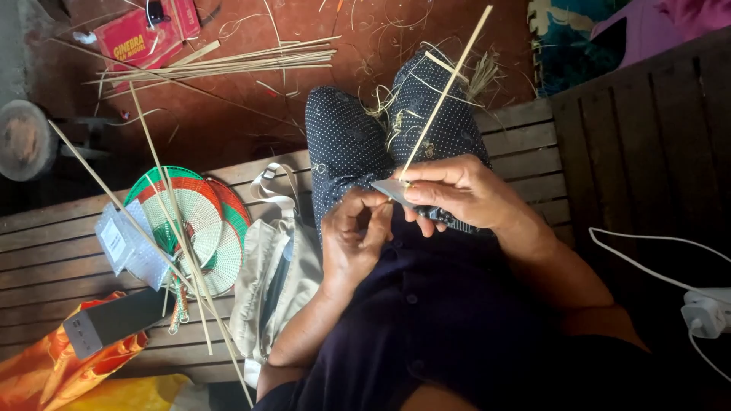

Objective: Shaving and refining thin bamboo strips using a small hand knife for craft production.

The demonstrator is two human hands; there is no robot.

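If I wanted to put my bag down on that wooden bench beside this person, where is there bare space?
The bench has bare slats on the person's right side, between the right hand and the white cable with its adapter. The left side is crowded: a beige bag, woven fans, thin sticks, a dark box and orange cloth.

Dark navy buttoned garment (434,304); navy white-dotted trousers (346,144); arms bare, sleeves apparently short, edge out of view.

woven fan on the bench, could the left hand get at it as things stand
Probably yes, once it lets go. The woven fan lies on the bench on the left hand's side; only thin loose sticks and a beige bag lie between.
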